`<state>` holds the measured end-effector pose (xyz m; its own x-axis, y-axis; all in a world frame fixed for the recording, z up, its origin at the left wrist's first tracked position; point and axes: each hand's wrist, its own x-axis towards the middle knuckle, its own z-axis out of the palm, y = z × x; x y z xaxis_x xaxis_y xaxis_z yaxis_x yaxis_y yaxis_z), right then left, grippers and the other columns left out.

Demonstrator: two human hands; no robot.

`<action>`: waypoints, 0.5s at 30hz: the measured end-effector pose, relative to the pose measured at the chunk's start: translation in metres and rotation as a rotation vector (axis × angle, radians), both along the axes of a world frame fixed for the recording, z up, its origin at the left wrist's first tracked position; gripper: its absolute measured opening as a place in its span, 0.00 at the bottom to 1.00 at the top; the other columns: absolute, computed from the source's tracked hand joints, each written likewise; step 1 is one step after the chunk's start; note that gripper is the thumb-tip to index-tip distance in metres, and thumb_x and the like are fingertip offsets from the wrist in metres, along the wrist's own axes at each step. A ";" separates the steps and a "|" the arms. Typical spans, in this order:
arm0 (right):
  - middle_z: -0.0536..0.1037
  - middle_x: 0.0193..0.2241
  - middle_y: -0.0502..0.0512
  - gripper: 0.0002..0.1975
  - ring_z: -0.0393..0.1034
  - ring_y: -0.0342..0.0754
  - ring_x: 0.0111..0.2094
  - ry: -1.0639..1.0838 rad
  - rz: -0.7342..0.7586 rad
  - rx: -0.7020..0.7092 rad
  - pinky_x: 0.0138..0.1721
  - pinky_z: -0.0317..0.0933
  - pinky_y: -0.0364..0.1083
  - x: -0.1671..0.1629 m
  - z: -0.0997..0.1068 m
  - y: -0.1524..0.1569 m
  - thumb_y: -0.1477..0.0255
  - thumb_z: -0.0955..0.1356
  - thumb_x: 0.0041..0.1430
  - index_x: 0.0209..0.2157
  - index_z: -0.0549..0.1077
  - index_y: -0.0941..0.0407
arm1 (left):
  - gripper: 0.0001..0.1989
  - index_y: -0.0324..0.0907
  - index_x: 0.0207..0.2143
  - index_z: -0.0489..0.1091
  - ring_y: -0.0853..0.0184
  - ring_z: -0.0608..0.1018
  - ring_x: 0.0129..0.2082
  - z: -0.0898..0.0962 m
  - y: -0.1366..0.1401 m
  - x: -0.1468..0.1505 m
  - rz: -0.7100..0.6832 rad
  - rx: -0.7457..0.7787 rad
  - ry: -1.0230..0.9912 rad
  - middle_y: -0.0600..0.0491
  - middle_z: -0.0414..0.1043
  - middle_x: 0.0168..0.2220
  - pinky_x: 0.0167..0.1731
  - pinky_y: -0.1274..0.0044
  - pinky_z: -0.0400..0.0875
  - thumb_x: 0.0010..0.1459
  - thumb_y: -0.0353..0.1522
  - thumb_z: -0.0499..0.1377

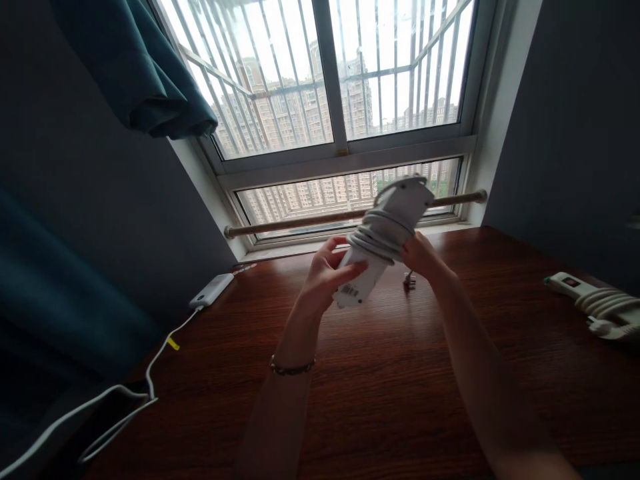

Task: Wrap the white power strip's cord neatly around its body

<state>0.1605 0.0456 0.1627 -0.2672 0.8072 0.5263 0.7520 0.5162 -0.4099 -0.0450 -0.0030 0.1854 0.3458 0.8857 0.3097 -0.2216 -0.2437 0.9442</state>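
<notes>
A white power strip [407,203] is held up, tilted, above the brown wooden table [380,373]. Its grey-white cord [375,233] is wound several times round the middle. My left hand [330,270] grips the lower end, thumb across the face near a barcode label. On the other side, my right hand [423,257] has its fingers closed at the wound cord; the fingertips are partly hidden behind it. The cord's plug [409,281] hangs just below my right hand.
At the right lies another power strip [573,285] with its cord wrapped round it. A white box-shaped device [212,291] with a white cable [173,333] lies at the left. Behind the table are a window [345,150] and a horizontal bar [310,222]; a blue curtain [145,73] hangs upper left.
</notes>
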 end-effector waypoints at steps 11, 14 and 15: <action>0.75 0.23 0.53 0.16 0.64 0.44 0.25 -0.262 -0.034 0.273 0.28 0.45 0.43 -0.018 0.023 -0.035 0.64 0.60 0.60 0.31 0.76 0.54 | 0.19 0.33 0.40 0.65 0.59 0.79 0.32 -0.002 0.018 -0.013 0.220 -0.150 -0.319 0.44 0.75 0.34 0.30 0.72 0.74 0.47 0.35 0.61; 0.75 0.23 0.52 0.15 0.64 0.44 0.25 -0.265 -0.049 0.278 0.27 0.45 0.43 -0.014 0.025 -0.037 0.64 0.60 0.60 0.31 0.76 0.54 | 0.18 0.32 0.40 0.66 0.59 0.79 0.33 0.001 0.015 -0.017 0.178 -0.173 -0.325 0.43 0.75 0.36 0.32 0.72 0.74 0.49 0.35 0.60; 0.75 0.23 0.52 0.15 0.64 0.44 0.25 -0.251 -0.058 0.276 0.27 0.45 0.43 -0.011 0.025 -0.037 0.64 0.60 0.60 0.32 0.76 0.54 | 0.18 0.32 0.40 0.66 0.60 0.79 0.33 0.001 0.014 -0.018 0.162 -0.180 -0.328 0.43 0.75 0.36 0.32 0.72 0.74 0.49 0.35 0.60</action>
